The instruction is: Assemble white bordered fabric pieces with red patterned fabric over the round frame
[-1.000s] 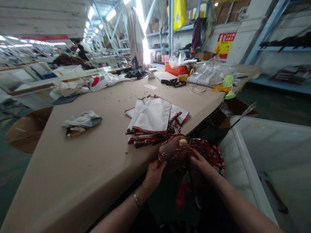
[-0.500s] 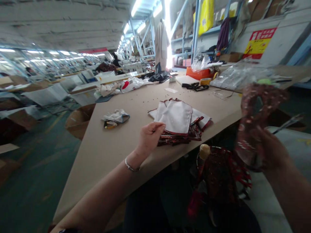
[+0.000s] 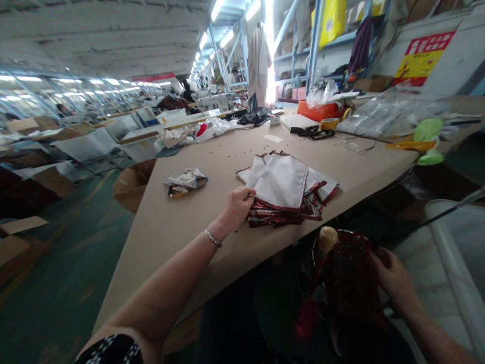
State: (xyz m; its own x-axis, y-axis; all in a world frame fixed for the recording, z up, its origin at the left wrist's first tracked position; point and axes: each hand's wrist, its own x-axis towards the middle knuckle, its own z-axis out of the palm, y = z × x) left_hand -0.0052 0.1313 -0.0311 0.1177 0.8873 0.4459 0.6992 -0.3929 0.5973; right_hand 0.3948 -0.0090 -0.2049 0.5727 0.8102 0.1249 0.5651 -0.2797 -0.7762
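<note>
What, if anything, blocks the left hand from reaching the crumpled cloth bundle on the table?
Probably nothing, so yes. The left hand touches the edge of the fabric stack, and only bare table lies between it and the cloth bundle to its left.

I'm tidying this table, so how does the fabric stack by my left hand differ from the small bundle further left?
The fabric stack lies flat and layered; the crumpled bundle is bunched up. The stack is larger, white with dark red edges; the bundle is smaller, whitish with a blue-grey rim. The left hand touches the stack; nothing touches the bundle. Both rest on the brown table.
</note>
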